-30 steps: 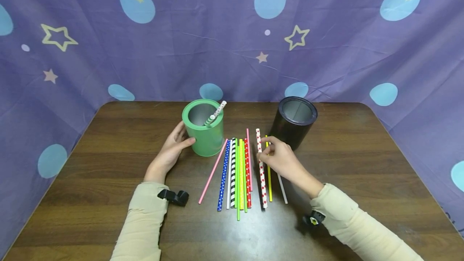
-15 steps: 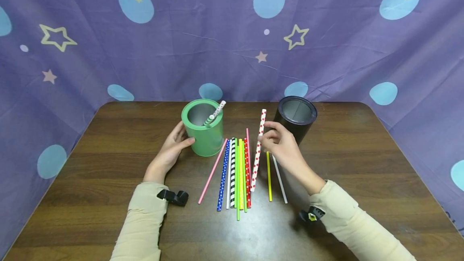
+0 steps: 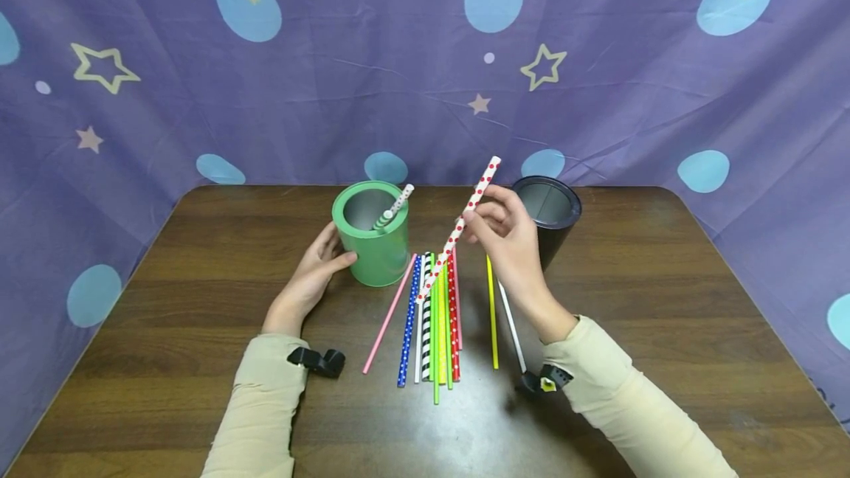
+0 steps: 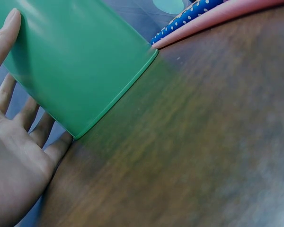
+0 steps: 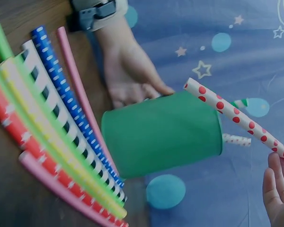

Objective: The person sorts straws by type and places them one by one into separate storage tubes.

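Right hand [image 3: 514, 249], red-dotted straw [image 3: 448, 247] in pinch, above brown table [image 3: 179, 316], purple curtain [image 3: 332, 109] behind

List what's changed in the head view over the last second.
The right hand has lifted the red-dotted white straw and tilted it, the lower end swinging left above the row of straws. Unchanged: the left hand holding the green can, the black can and that row.

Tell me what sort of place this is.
Probably a staged recording spot: a purple starry fabric backdrop hangs behind a wood-grain table, and black devices are strapped over both sleeves.
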The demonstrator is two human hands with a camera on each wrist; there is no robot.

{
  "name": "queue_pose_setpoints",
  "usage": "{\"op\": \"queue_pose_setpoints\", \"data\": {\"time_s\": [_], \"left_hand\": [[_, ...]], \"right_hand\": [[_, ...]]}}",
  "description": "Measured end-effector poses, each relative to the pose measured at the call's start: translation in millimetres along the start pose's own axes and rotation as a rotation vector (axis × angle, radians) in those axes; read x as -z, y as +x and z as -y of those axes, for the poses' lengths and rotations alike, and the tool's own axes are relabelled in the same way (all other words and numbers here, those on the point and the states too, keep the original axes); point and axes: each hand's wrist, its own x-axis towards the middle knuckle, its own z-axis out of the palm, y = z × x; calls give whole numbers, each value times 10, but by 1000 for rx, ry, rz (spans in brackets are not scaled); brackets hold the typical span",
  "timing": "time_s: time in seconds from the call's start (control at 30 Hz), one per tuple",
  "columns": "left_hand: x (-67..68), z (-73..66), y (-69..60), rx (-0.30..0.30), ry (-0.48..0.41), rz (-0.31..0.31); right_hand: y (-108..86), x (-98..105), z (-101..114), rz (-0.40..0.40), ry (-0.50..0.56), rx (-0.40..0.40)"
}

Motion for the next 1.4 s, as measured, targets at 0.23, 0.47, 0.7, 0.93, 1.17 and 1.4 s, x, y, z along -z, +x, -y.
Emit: {"op": "queue_pose_setpoints", "data": {"time_s": [0.23, 0.47, 0.7, 0.93, 1.17, 1.4], "left_hand": [[-8, -6, 1, 6, 5, 0], [-2, 1, 11, 1, 4, -6], [-5, 7, 13, -7, -1, -13], [-7, 6, 19, -9, -4, -14], [-17, -3, 19, -4, -6, -18], [-16, -22, 11, 6, 5, -12]], "right_hand": [[59, -178, 92, -30, 198, 38], [79, -313, 151, -55, 258, 53], [74, -396, 141, -57, 265, 39], [80, -420, 51, -31, 170, 25], [88, -435, -59, 28, 94, 34], [92, -470, -173, 68, 16, 0]]}}
